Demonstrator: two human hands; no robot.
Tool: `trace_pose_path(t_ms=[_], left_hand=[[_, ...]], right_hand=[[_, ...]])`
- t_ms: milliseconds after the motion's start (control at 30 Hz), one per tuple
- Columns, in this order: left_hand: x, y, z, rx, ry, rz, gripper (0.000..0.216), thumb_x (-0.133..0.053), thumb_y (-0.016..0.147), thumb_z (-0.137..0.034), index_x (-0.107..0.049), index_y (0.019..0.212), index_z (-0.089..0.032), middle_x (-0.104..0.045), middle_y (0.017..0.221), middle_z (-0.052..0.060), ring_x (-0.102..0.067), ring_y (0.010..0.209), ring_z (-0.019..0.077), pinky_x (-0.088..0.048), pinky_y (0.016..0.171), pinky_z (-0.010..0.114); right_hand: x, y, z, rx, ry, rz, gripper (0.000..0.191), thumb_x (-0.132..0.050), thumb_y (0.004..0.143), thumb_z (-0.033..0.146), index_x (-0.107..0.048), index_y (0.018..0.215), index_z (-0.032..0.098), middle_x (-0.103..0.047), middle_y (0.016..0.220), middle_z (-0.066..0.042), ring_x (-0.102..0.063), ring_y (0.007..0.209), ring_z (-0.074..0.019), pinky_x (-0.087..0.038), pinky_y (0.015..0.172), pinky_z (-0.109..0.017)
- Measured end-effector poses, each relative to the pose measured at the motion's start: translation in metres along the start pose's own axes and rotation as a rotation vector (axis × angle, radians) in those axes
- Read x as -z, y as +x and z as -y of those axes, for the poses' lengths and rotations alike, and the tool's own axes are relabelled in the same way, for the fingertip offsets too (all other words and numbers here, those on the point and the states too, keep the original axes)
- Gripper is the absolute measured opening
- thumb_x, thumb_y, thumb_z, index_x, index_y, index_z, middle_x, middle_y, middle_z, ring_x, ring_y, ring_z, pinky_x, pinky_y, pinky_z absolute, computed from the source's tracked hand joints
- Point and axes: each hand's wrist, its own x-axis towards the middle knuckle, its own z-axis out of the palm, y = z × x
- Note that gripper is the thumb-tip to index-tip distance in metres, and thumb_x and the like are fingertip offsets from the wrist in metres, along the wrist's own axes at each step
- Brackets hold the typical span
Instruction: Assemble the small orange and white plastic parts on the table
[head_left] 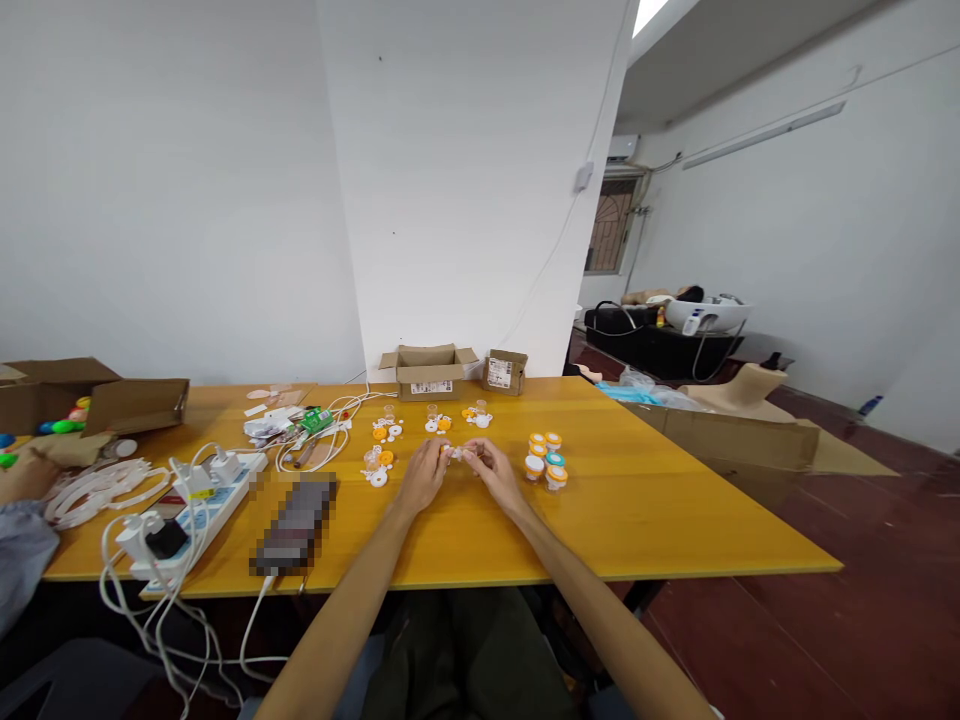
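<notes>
My left hand point(424, 474) and my right hand point(492, 472) meet over the middle of the table, their fingers closed around small whitish plastic parts point(454, 453). A bit of orange shows by the left fingertips; the exact shape of the parts is too small to make out. Beyond and left of my hands lie groups of loose pieces: orange rings point(379, 434), white discs point(378, 479) and clear cups point(432, 411). To the right of my right hand stand several small lidded jars point(535, 465) in two columns, mostly with orange-rimmed lids, one with a teal lid point(555, 460).
Two cardboard boxes point(426, 382) stand at the table's back edge. On the left are a phone point(294, 525), a power strip point(217, 510) with tangled white cables, packets point(277, 425) and a larger box point(142, 400). Another person's sleeve point(22, 555) shows at far left.
</notes>
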Motion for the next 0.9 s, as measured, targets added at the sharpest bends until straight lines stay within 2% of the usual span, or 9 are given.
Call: trace_pose_path(t_ms=[133,200,267,367,467,667,900], left_hand=[[-0.001,-0.001,0.0,0.037,-0.036,0.017,0.026,-0.041,0.101,-0.039,-0.06,0.11,-0.024,-0.067,0.093,0.004,-0.063,0.087,0.0196,-0.05,0.085,0.032],[-0.002,-0.001,0.0,0.052,-0.045,0.026,0.025,-0.043,0.1,-0.039,-0.06,0.111,-0.024,-0.067,0.091,0.003,-0.063,0.086,0.0193,-0.05,0.084,0.032],[-0.002,-0.001,-0.001,0.062,-0.049,0.025,0.024,-0.045,0.099,-0.039,-0.06,0.11,-0.025,-0.067,0.091,0.003,-0.063,0.086,0.0193,-0.05,0.085,0.032],[-0.001,0.0,-0.002,0.064,-0.049,0.021,0.021,-0.049,0.097,-0.038,-0.062,0.107,-0.025,-0.067,0.092,0.003,-0.063,0.087,0.0192,-0.05,0.085,0.032],[-0.001,0.0,-0.002,0.058,-0.048,0.02,0.02,-0.051,0.096,-0.038,-0.062,0.107,-0.025,-0.067,0.091,0.002,-0.062,0.085,0.0191,-0.051,0.084,0.032],[-0.003,0.0,0.001,0.042,-0.037,0.011,0.019,-0.056,0.093,-0.038,-0.064,0.105,-0.025,-0.066,0.085,0.001,-0.061,0.079,0.0185,-0.051,0.08,0.031],[-0.001,0.0,0.001,0.064,-0.033,0.047,0.019,-0.059,0.092,-0.036,-0.065,0.106,-0.025,-0.068,0.09,0.002,-0.062,0.087,0.0203,-0.05,0.086,0.033]], right_hand=[[0.002,-0.003,0.007,0.046,-0.203,-0.159,0.037,-0.053,0.082,0.058,-0.059,0.085,0.022,-0.064,0.075,-0.002,-0.057,0.068,-0.0191,-0.046,0.065,-0.029],[0.002,-0.004,0.011,-0.006,-0.389,-0.256,0.029,-0.053,0.084,0.05,-0.06,0.085,0.022,-0.066,0.075,-0.002,-0.059,0.068,-0.0199,-0.046,0.066,-0.03],[0.001,-0.005,0.015,-0.115,-0.61,-0.287,0.019,-0.055,0.086,0.04,-0.062,0.087,0.022,-0.07,0.081,-0.004,-0.064,0.073,-0.0212,-0.045,0.068,-0.03],[-0.003,-0.006,0.019,-0.266,-0.91,-0.171,0.011,-0.057,0.087,0.028,-0.066,0.09,0.021,-0.074,0.096,-0.008,-0.069,0.085,-0.0225,-0.044,0.069,-0.028],[-0.009,-0.004,0.024,-0.312,-1.08,-0.057,0.015,-0.055,0.092,0.026,-0.067,0.101,0.022,-0.075,0.109,-0.01,-0.07,0.097,-0.0228,-0.045,0.074,-0.028],[-0.015,0.005,0.028,-0.297,-1.186,0.041,0.025,-0.048,0.097,0.023,-0.065,0.115,0.02,-0.071,0.122,-0.013,-0.065,0.114,-0.0236,-0.043,0.091,-0.032],[-0.017,0.02,0.019,-0.267,-1.185,0.116,0.027,-0.047,0.097,0.02,-0.061,0.119,0.02,-0.068,0.125,-0.014,-0.062,0.116,-0.0241,-0.041,0.093,-0.034]])
